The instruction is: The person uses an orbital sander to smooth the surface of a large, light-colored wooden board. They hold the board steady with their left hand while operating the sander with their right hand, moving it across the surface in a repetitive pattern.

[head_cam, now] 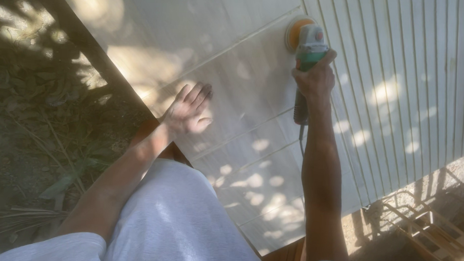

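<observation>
Head view: the right hand point(313, 79) is closed around the grip of a sander point(307, 42), a green and grey power tool with a round orange pad. The pad lies on a pale board point(244, 89), at the far edge of it, just beside the ribbed white panel point(401, 75). The cord point(300, 141) hangs down from the sander along the right forearm. The left hand point(188, 110) is open, with fingers spread, and rests flat on the board, well to the left of the sander and near the dark edge of the surface point(97, 54).

To do this sanding well, I judge that the pad should stay flat on the board, because a tilted pad can cut marks. Light, even pressure seems better than a hard push. The sander should travel slowly along the grooves of the board, in lines that overlap. The flat left hand steadies the body and should remain apart from the pad. The cord should stay behind the sander, away from the disc. Close to the ribbed panel, care is needed so the pad does not hit it.
</observation>
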